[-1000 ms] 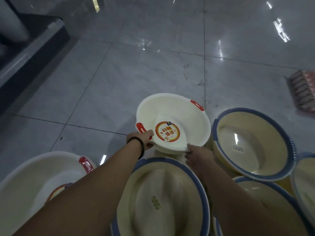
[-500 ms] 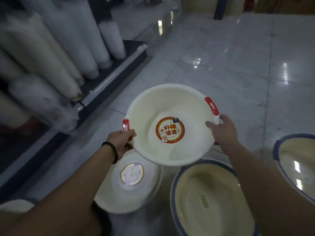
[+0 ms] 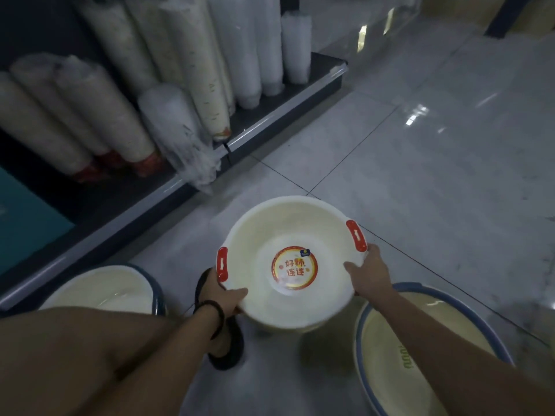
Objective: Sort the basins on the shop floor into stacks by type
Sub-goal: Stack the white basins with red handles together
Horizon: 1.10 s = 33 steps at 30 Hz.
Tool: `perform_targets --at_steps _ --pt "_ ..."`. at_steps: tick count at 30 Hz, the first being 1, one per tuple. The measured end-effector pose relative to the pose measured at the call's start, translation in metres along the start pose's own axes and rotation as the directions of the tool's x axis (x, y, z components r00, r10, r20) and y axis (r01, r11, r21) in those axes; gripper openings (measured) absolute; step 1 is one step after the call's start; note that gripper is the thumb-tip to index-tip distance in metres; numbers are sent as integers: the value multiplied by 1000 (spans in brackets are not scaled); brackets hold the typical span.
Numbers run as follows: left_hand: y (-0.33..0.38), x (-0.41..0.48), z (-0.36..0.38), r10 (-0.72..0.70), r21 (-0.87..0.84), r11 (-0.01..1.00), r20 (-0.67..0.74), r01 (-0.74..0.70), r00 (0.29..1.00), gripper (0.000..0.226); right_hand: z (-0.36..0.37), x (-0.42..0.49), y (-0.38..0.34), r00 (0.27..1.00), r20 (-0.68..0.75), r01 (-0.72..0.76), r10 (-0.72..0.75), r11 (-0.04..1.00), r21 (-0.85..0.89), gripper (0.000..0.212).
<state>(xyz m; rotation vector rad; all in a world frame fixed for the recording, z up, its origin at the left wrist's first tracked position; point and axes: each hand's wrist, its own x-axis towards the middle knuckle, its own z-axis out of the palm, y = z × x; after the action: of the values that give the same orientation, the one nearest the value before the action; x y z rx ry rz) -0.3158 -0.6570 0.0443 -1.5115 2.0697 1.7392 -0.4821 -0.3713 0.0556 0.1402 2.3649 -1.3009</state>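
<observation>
Only the head cam here. The white basin (image 3: 285,223) with red handles was held up over the tiled floor (image 3: 420,190). The left hand (image 3: 225,295) clutched its rim just below one handle, and the right hand (image 3: 368,273) gripped the rim by the other, thumbs inside. It sat between two blue-rimmed basins, one at the left (image 3: 156,292) and one at the right (image 3: 359,325). A sandalled foot (image 3: 228,346) was under it, with a shelf of wrapped stacks (image 3: 180,130) behind.

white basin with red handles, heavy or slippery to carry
Probably light: the white basin is empty and held up by its rim alone. Likely stiff: the rim looks round between the left hand and right hand. Its smooth plastic may be slippery.
</observation>
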Motion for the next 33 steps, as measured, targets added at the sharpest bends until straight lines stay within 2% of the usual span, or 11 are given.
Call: perform_targets --at_steps 4,8,11,14,16,20,25,33 --pt "-15 11 4 65 231 972 -117 -36 991 75 10 8 27 996 61 -58 64 992 -109 31" --pt "-20 25 12 36 275 962 -126 0 991 81 18 17 35 995 67 -63 78 976 -208 31" --pt "-20 37 15 1 322 946 -107 34 994 75 22 24 39 991 79 -86 109 963 -253 29" --pt "-31 51 14 -96 328 937 -85 119 992 64 23 29 39 991 77 -81 110 947 -312 27" --pt "-42 58 15 -149 301 938 -92 170 985 58 25 32 39 993 76 -66 94 947 -314 30" --pt "-45 77 17 -195 287 933 -110 219 975 54 34 41 35 993 53 -85 106 951 -299 49" --pt "-35 100 20 -193 347 912 -110 220 975 72 37 57 31 978 23 -188 208 921 -341 53" --pt "-31 117 24 -217 357 901 -118 246 969 85 45 76 36 989 -21 -146 148 930 -338 48"
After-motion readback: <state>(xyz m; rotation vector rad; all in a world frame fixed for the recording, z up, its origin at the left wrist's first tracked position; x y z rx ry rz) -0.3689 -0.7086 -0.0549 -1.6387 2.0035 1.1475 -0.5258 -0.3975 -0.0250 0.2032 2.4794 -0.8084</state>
